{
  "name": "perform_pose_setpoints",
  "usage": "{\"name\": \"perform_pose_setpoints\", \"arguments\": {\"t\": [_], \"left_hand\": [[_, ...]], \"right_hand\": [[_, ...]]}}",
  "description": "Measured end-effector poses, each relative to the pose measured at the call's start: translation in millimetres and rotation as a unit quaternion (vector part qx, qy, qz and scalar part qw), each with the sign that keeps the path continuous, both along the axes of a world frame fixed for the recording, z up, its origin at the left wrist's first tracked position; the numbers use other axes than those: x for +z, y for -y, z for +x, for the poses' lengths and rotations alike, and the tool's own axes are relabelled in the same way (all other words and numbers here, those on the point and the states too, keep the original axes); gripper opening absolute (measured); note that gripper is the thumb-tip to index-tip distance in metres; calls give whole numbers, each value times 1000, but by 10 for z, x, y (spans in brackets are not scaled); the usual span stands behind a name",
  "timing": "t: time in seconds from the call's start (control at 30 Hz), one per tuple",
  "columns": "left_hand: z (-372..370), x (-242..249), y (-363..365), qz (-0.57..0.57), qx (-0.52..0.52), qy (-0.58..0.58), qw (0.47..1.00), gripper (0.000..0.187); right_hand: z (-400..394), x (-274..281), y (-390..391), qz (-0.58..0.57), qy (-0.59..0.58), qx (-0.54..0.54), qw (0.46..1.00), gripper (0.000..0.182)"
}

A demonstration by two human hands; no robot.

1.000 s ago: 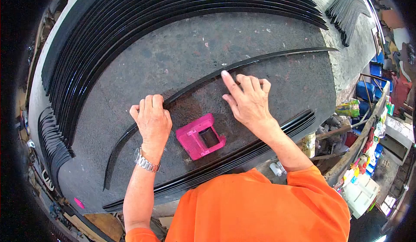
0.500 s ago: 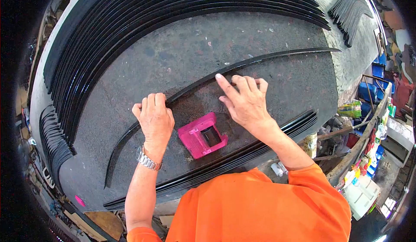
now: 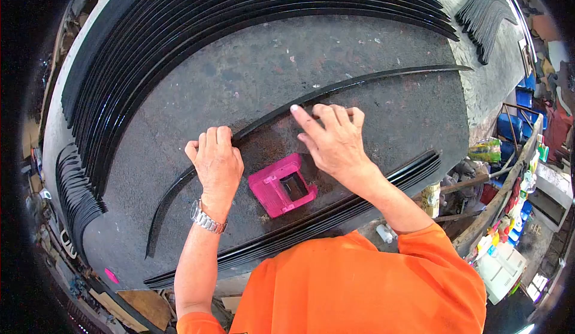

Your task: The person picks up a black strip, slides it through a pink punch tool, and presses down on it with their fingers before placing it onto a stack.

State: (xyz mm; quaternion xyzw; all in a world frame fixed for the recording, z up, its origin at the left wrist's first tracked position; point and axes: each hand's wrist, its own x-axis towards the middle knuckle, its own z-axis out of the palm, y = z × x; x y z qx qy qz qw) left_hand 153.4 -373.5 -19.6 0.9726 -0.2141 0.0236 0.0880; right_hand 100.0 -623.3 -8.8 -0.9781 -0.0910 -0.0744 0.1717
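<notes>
The left hand (image 3: 215,163) pinches a curved black strip (image 3: 268,117) lying across the middle of the dark tabletop (image 3: 407,112); the right hand (image 3: 335,136) is loosely spread, its index fingertip at the strip's near edge. A pink plastic holder (image 3: 268,184) sits just nearer, between a far strip stack (image 3: 239,12) and a near strip bundle (image 3: 311,227).

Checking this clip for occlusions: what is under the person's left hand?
A long black strip passes under the left hand and shows on both sides. The stretch beneath the curled fingers is covered, so their exact contact cannot be seen.
</notes>
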Motion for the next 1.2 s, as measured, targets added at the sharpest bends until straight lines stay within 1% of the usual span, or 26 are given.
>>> {"name": "perform_pose_setpoints", "arguments": {"t": [0.1, 0.23, 0.37, 0.6, 0.7, 0.87, 0.97, 1.03, 1.07, 1.17, 1.2], "left_hand": [[0, -7, 2, -4, 0, 3, 1000, 29], [-2, 13, 10, -6, -3, 3, 1000, 28], [2, 21, 10, -5, -4, 5, 1000, 28], [5, -6, 1, -2, 3, 2, 1000, 28], [-3, 6, 11, 2, 9, -4, 1000, 28], [-4, -7, -12, 17, 10, -5, 1000, 25], [-15, 8, -17, 1, 12, -4, 1000, 26], [-5, -12, -73, -8, 8, -24, 1000, 26], [5, -10, -115, -17, 3, -29, 999, 26], [9, 47, -298, -31, 16, -68, 997, 27], [3, 78, -373, -34, 25, -83, 996, 27]], "right_hand": [[-1, -15, 64, -19, 14, 2, 1000, 58], [13, -11, -52, 10, 13, 20, 1000, 56], [15, 5, -31, 4, 17, 10, 1000, 57], [-184, 30, 650, -84, 16, -85, 993, 52], [-337, 2, 898, -96, -5, -107, 990, 49], [-611, 32, 1018, -68, -17, -120, 990, 48], [-762, 103, 1138, -60, -34, -126, 990, 47], [-856, 132, 1261, -56, -38, -127, 990, 45], [-888, 164, 1347, -67, -41, -120, 990, 47], [-778, 314, 1664, -141, -6, -168, 976, 53], [-690, 362, 1800, -170, 0, -186, 968, 64]]}}
